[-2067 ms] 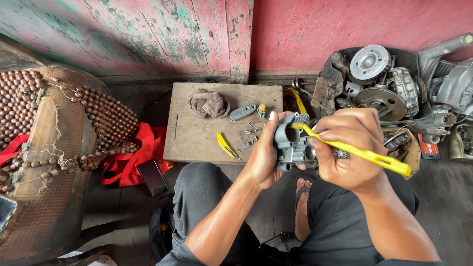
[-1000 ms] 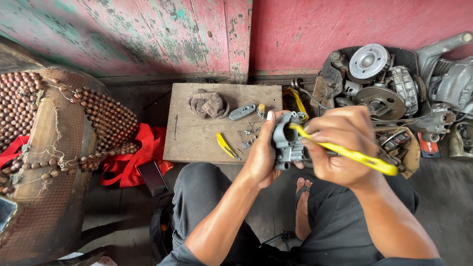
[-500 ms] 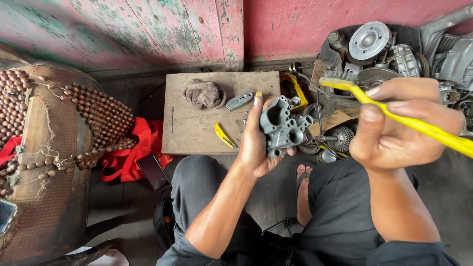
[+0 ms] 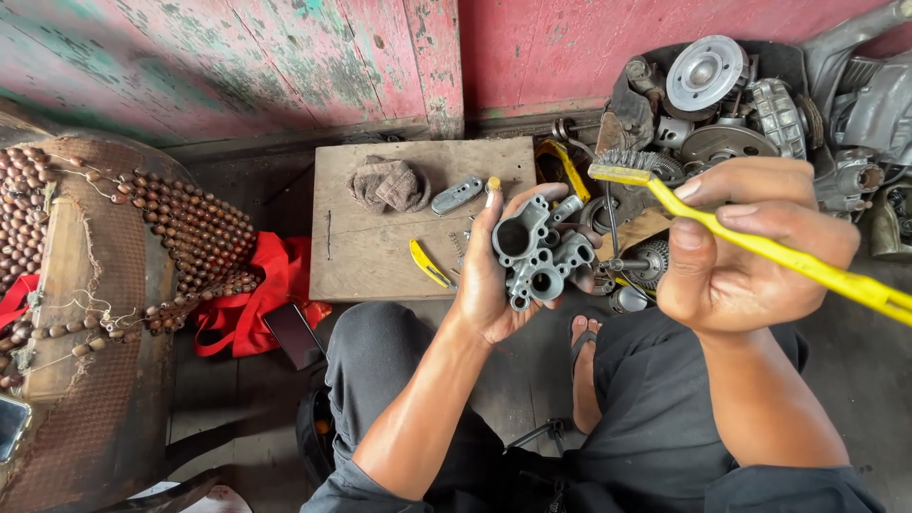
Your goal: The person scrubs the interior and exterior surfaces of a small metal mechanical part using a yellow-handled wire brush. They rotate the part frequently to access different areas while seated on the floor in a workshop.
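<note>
The long plastic brush handle (image 4: 788, 255) is yellow, the lumpy metal engine part (image 4: 534, 256) grey, the crumpled cloth (image 4: 249, 296) red, the peeling wall (image 4: 285, 57) maybe pink-green.

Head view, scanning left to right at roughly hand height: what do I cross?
Beaded seat cover → red cloth → wooden board → left hand holding a grey metal casting → right hand gripping a yellow wire brush.

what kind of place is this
Likely an informal engine repair workshop, worked on the floor. The left hand holds a grey metal casting, the right hand a yellow wire brush, and a pile of engine parts sits by the red wall.
</note>
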